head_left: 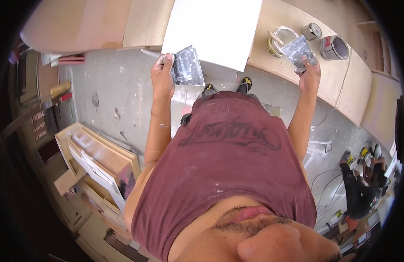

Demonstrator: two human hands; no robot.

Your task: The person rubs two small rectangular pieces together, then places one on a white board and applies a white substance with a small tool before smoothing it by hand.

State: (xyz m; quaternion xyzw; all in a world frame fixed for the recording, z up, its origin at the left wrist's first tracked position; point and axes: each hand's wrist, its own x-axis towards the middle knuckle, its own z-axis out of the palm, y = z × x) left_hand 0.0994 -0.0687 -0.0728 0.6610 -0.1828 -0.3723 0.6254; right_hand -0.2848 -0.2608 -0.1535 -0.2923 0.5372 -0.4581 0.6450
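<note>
My left hand (163, 72) is closed round the edge of a flat, square putty knife (188, 66), its grey blade smeared with white. That blade sits at the near left corner of a bright white panel (213, 28); whether it touches the panel I cannot tell. My right hand (309, 73) grips a second smeared putty knife (296, 50) over the wooden worktop. Beyond this blade stands an open round tub (284, 35) with a stick (276, 38) across its rim, partly hidden by the blade. White smears mark the fingers of both hands.
A small tin (312, 31) and a larger, dark-topped can (334, 47) stand on the wooden worktop (272, 13) at right. Wooden frames and boards (101, 157) are stacked at lower left. Another person (363, 183) is low down at far right, near cables on the grey floor (110, 87).
</note>
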